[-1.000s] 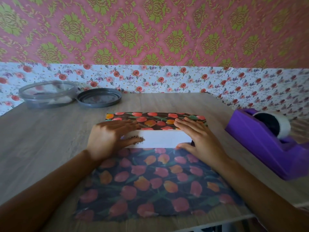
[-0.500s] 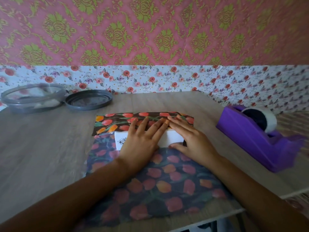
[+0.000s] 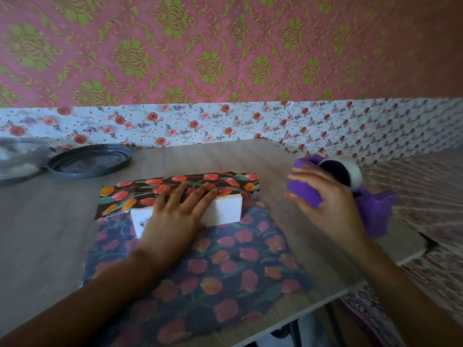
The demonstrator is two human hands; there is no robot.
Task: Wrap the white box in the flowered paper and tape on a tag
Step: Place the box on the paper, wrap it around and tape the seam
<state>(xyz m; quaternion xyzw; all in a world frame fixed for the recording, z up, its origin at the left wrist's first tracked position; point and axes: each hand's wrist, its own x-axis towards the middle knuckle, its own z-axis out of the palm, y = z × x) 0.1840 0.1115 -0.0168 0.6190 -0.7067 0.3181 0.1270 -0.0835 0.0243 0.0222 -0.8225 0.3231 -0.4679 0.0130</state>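
Head view: the left hand (image 3: 172,222) lay flat, fingers straight, pressing flowered paper (image 3: 140,194) onto the white box (image 3: 225,209) on the table (image 3: 50,234). At the box's three o'clock, the blurred right hand (image 3: 328,204) met the tape dispenser (image 3: 375,209); grip unclear.

Glossy flowered paper (image 3: 195,271); matt wood-grain table (image 3: 50,234); smooth purple plastic tape dispenser (image 3: 375,211).

Looks like a home craft corner: damask wallpaper (image 3: 175,58), flowered border (image 3: 200,123) below it, wood-grain table (image 3: 50,221) with tape dispenser (image 3: 375,209) and plastic lid (image 3: 90,160).
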